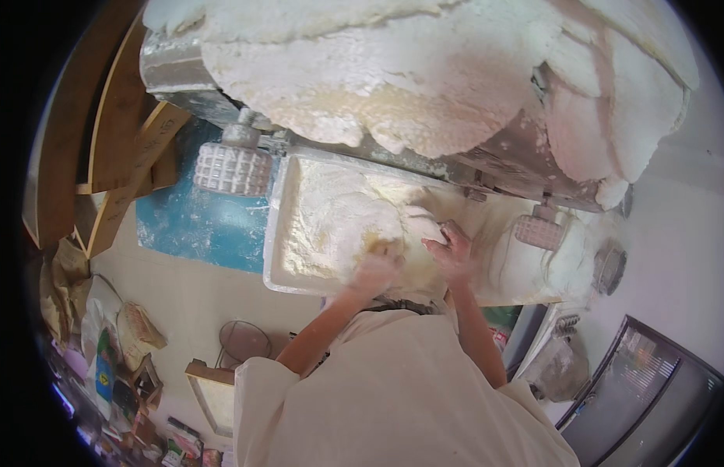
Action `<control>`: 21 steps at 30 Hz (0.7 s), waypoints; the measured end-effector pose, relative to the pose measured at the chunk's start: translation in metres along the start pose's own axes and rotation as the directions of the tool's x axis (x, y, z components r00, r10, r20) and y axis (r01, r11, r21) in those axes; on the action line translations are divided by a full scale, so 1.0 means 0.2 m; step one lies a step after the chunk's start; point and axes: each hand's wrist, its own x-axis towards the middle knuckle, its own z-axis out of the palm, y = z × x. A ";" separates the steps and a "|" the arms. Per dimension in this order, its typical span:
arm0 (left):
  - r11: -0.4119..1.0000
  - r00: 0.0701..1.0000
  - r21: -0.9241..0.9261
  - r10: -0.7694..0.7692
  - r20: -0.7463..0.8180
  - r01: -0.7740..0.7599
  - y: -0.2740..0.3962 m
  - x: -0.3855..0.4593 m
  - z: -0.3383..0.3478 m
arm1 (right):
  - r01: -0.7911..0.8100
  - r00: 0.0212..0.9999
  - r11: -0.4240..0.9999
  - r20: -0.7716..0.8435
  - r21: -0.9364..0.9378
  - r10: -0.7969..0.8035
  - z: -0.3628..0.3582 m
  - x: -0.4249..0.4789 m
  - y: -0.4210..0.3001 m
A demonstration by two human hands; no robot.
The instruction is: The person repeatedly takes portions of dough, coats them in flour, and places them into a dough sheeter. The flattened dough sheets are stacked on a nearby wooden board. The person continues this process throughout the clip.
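A white rectangular tub (271,251) stands before me with loose flour along its inside. A wide, round sheet of floured dough (344,219) fills much of it. My left hand (378,269), blurred, is down on the near edge of this sheet; its fingers are hard to make out. My right hand (455,251) has its thumb and fingers at the right end of a smaller floured dough piece (420,222), seemingly pinching that edge. This piece lies along the right side of the round sheet.
Floured dough sheets (362,76) drape over a metal machine (175,64) above the tub. Two ridged knobs (232,169) (538,232) hang from it. More dough (519,268) lies to the right. Wooden boxes (114,128), a blue sheet (204,227) and paper bags (137,333) are at left.
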 end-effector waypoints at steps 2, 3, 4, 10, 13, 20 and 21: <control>0.945 0.996 -0.316 -0.088 0.010 0.086 -0.03 -0.01 -0.15 | 0.017 0.999 0.992 -0.036 -0.127 -0.022 0.01 0.01 0.00; 0.881 0.990 -0.455 -0.137 0.021 0.132 -0.09 -0.01 -0.23 | -0.006 0.998 1.000 -0.057 -0.004 0.006 0.03 0.02 -0.01; 0.901 0.983 -0.411 -0.176 -0.052 0.139 -0.13 -0.03 -0.26 | -0.029 0.997 0.992 -0.070 0.123 0.038 0.07 0.01 -0.01; 0.816 0.798 -0.287 -0.565 -0.210 0.502 -0.34 -0.20 -0.31 | -0.321 0.946 0.805 0.128 0.499 0.298 0.10 0.00 0.11; 0.704 0.747 -0.377 -0.663 -0.043 0.602 -0.22 -0.17 -0.30 | -0.286 0.952 0.772 0.073 0.568 0.299 0.09 -0.02 0.18; 0.542 0.652 -0.372 -0.691 0.313 0.754 -0.26 -0.03 -0.29 | -0.152 0.928 0.604 -0.098 0.782 0.360 -0.15 -0.04 0.15; 0.627 0.733 -0.390 -0.634 0.247 0.674 -0.26 -0.04 -0.26 | -0.139 0.918 0.581 -0.116 0.802 0.380 -0.17 -0.06 0.14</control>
